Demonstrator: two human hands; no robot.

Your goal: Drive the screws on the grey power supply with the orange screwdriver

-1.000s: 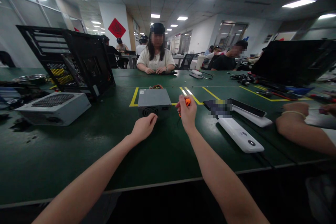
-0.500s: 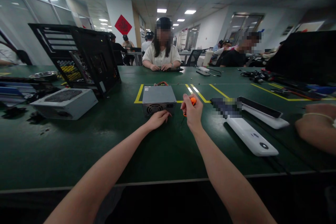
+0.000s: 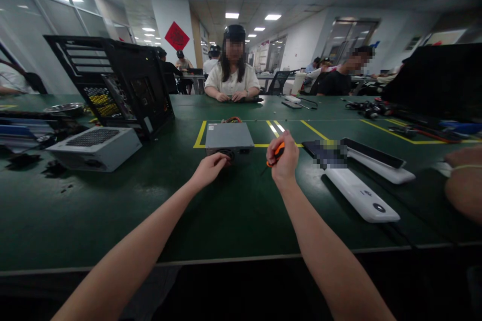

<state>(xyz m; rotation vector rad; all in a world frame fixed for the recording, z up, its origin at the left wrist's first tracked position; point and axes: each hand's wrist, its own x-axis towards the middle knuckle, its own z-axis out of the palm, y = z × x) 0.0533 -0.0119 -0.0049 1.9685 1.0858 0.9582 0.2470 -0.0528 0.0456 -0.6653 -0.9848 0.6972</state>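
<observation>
A grey computer power supply [image 3: 229,135] sits in front of me, its fan side facing me and a bundle of coloured wires at its back. My left hand [image 3: 209,170] is at the left part of that fan side, with thumb and fingers drawn together in front of the grille. Whatever is between those fingertips, if anything, is too small to make out. To the right of the power supply, my right hand [image 3: 284,158] is wrapped round a screwdriver [image 3: 279,151] with an orange and black handle. Its thin shaft points down and left, above the table and apart from the power supply.
On the left stand a black computer case [image 3: 120,85] and a second power supply [image 3: 96,148]. Phone-like devices [image 3: 363,195] lie to the right, near another person's arm [image 3: 465,180]. A person [image 3: 232,77] sits across the green table [image 3: 226,230].
My left hand has slid left along the power supply's front, from its right part toward the fan. My right hand has shifted slightly right with the screwdriver. The neighbour's arm has moved right.
</observation>
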